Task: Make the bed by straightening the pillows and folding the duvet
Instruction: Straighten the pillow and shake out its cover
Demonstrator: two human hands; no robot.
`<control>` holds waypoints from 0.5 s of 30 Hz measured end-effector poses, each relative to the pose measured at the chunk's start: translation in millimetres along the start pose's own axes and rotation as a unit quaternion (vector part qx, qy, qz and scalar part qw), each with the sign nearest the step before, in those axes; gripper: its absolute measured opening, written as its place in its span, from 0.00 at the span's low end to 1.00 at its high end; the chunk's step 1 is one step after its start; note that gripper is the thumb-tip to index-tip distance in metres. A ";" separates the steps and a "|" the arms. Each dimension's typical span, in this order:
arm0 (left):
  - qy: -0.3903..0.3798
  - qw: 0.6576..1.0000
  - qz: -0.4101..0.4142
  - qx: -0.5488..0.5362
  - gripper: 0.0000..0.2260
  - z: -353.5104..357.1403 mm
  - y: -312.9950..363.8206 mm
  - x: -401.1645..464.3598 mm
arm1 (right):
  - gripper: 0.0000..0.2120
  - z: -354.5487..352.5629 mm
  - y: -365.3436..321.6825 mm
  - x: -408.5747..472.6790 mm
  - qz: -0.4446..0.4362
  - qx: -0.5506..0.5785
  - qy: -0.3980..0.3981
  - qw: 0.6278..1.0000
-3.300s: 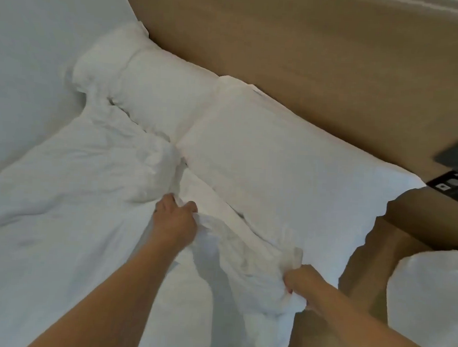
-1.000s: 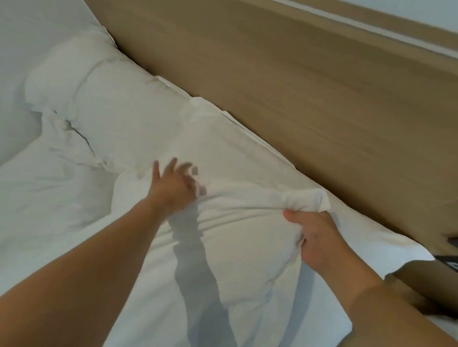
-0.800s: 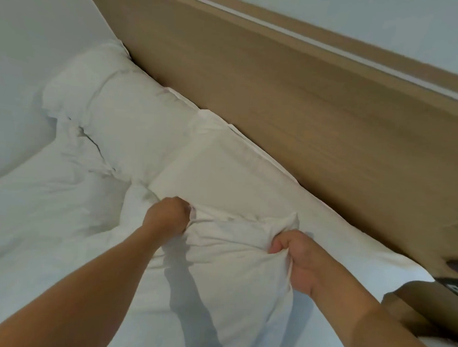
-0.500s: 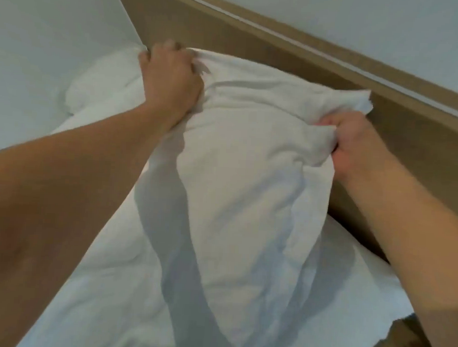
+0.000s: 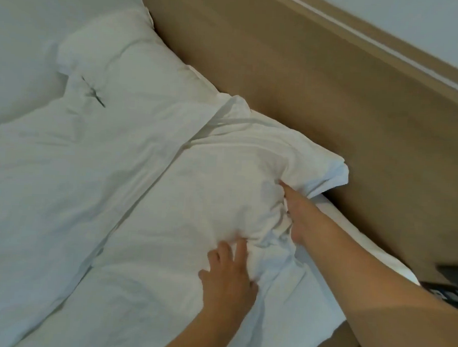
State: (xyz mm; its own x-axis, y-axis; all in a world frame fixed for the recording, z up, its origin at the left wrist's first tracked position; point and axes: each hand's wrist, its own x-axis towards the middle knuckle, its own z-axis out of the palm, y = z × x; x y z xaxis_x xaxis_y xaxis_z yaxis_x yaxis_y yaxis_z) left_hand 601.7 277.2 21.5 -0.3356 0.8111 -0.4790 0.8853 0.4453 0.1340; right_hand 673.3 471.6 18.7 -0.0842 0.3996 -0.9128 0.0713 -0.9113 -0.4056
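Observation:
A white pillow lies crumpled on the bed near the wooden headboard. My right hand grips its bunched right side, fingers buried in the fabric. Fingers spread, my left hand presses flat on the pillow's near edge. A second white pillow rests in the far corner against the headboard. The white duvet covers the bed to the left, wrinkled.
A white wall borders the bed on the far left. At the right edge sits a dark device on a wooden bedside surface. White sheet shows under my right forearm.
The pillow was lifted high in both fists half a second ago; it now lies down on the bed. My left hand has let go and spread flat on it.

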 end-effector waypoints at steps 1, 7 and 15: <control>0.015 1.000 0.013 0.016 0.39 5.2 -0.7 7.5 | 0.36 1.4 7.4 1.8 -0.019 0.001 -0.002 1.000; -0.086 0.991 0.098 0.025 0.21 -14.4 -28.2 -9.4 | 0.23 -13.3 -48.7 -9.4 -0.201 0.018 0.085 0.976; -0.134 0.988 0.072 0.004 0.38 2.3 -69.3 -70.6 | 0.52 12.4 50.2 -50.2 -0.209 0.049 0.113 0.970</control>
State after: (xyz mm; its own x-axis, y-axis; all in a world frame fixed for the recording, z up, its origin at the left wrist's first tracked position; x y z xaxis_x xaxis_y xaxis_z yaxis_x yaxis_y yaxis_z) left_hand 564.8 188.1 44.0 -0.1104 0.7363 -0.6676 0.9202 0.3295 0.2112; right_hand 668.7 404.5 44.7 0.1347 0.7378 -0.6615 -0.0181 -0.6656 -0.7461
